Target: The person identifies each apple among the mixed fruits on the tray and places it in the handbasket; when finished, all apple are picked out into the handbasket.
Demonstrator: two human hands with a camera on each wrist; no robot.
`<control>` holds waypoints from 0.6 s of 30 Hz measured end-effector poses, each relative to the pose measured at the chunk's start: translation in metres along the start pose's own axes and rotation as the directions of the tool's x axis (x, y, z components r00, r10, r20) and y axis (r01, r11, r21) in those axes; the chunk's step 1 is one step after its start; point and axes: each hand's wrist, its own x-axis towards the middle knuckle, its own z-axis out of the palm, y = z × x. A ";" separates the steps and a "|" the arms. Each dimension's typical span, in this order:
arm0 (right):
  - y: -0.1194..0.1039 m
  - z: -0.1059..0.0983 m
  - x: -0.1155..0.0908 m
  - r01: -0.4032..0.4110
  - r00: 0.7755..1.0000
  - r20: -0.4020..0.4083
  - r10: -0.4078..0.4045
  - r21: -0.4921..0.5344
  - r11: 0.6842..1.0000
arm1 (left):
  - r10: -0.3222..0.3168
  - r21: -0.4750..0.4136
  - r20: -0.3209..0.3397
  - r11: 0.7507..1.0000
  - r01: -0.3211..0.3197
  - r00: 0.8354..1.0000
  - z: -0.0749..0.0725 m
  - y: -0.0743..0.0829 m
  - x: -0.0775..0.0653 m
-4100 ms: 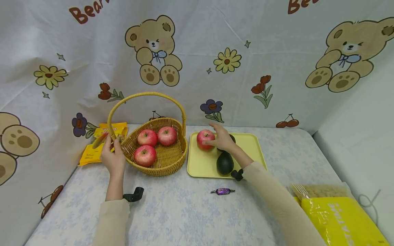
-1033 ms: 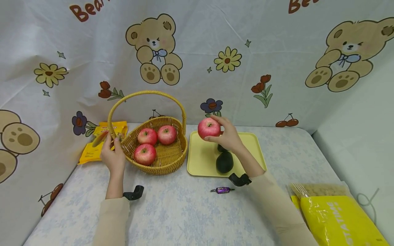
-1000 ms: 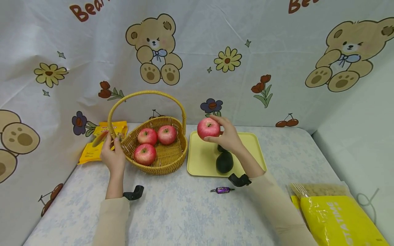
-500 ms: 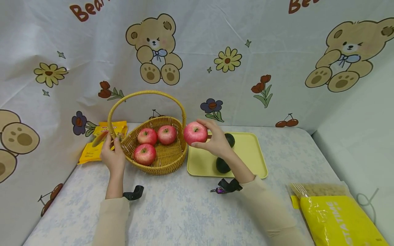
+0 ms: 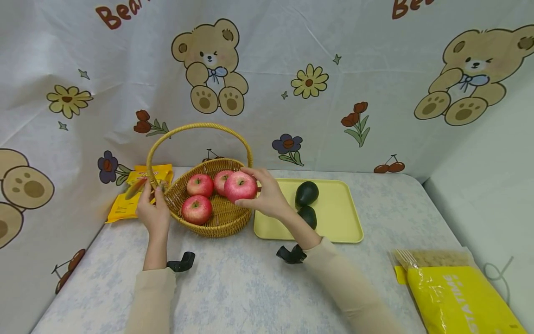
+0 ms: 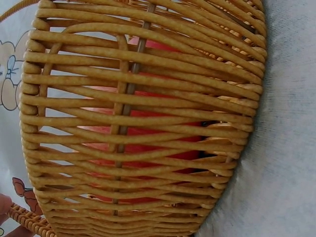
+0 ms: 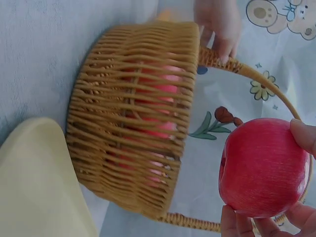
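Observation:
In the head view, my left hand (image 5: 153,214) pinches the base of the handle of a woven basket (image 5: 219,230), at its left side. The right wrist view also shows those fingers at the handle. My right hand (image 5: 271,197) grips a red apple (image 5: 240,187) between thumb and fingers over the basket's right part. In the right wrist view this apple (image 7: 264,168) is raised above the basket rim. Inside the basket lie a front apple (image 5: 196,209), a left apple (image 5: 200,185) and a rear apple (image 5: 222,180), the last partly hidden by the held one.
A pale yellow tray (image 5: 338,215) right of the basket holds two dark green avocados (image 5: 306,193), one partly behind the right arm. Yellow packets (image 5: 123,208) lie behind the left hand. A large yellow bag (image 5: 463,292) sits at the right front. Patterned cloth hangs behind.
The right hand has taken the apple off the tray, lifted it and carried it left over the basket. The right arm now hides the purple wrapped candy. The left hand stays put.

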 end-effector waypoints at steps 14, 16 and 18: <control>0.009 0.043 0.018 0.038 0.999 0.040 -0.032 -0.164 0.986 | -0.029 -0.010 0.013 1.000 0.029 1.000 0.000 0.001 0.001; 0.012 0.048 0.020 0.038 0.999 0.045 -0.030 -0.195 0.980 | -0.028 -0.018 0.012 0.999 0.028 1.000 0.000 0.001 0.001; 0.015 0.052 0.023 0.037 0.999 0.045 -0.027 -0.226 0.973 | -0.022 -0.023 0.009 0.999 0.023 1.000 0.000 0.001 0.001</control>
